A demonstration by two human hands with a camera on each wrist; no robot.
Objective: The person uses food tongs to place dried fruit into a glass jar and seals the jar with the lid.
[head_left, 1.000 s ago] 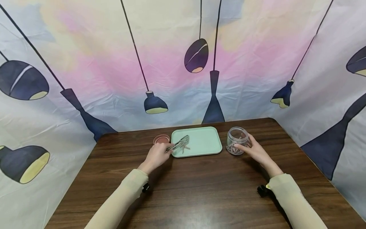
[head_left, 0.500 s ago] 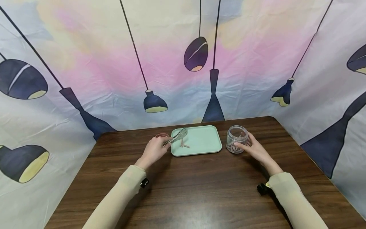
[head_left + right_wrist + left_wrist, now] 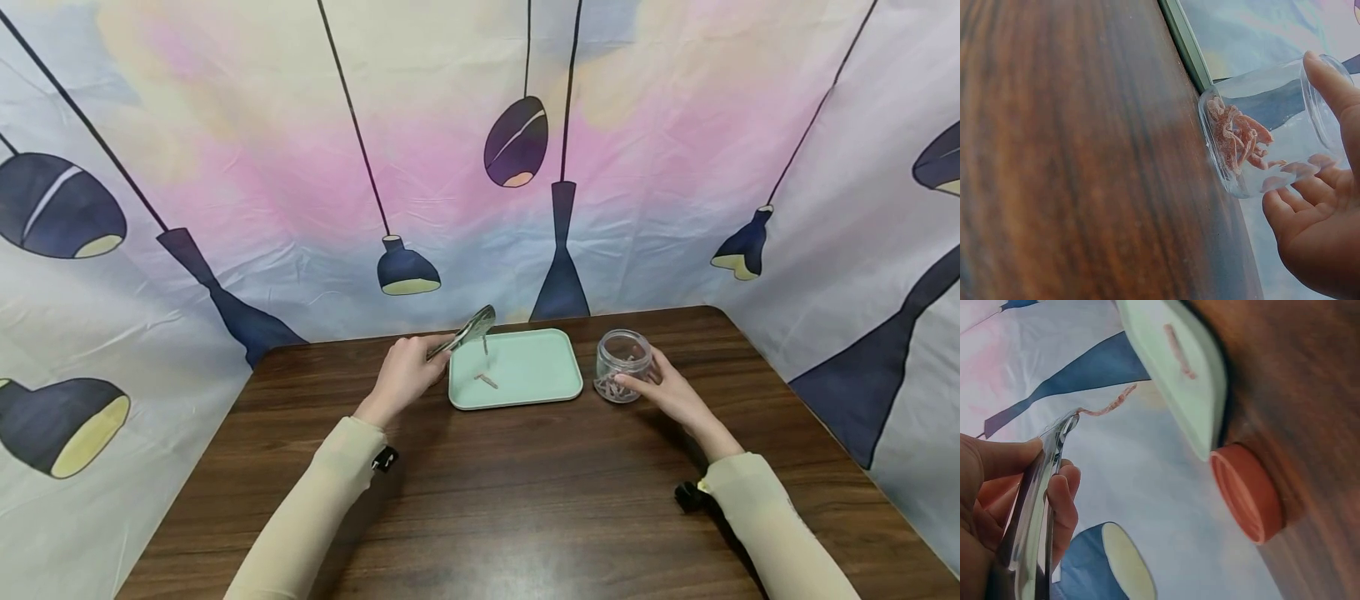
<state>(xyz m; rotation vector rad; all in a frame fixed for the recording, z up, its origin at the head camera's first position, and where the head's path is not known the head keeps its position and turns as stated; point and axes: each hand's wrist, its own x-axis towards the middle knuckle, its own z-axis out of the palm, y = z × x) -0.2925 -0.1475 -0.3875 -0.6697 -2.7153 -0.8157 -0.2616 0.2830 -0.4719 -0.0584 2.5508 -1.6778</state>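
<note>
Dried strip (image 3: 1112,407), reddish and wrinkled, is held at one end in the tips of the metal tongs (image 3: 471,331), its free end hanging over the tray (image 3: 532,367) at about 10 o'clock from that tray's centre in the head view. Left hand (image 3: 405,371), at 9 o'clock, grips the tongs, thumb on one arm and fingers on the other. Right hand (image 3: 671,400), beyond the clear jar (image 3: 608,372) at 3 o'clock, holds the jar by its side, thumb near the rim in the right wrist view; further strips (image 3: 1235,134) lie clumped in its bottom. A second strip (image 3: 487,381) lies flat on the tray at about 8 o'clock. Assessment: the held piece is likely very light, dry and leathery, bending in a curve rather than snapping, with low risk of breakage. Its slimness makes an end hold liable to swing or slip; a bite nearer the middle, square across its length, should be steadier. Jar material, glass or plastic, cannot be determined; its smooth wall may be slippery, so fingers wrapped below the rim are advised.
</note>
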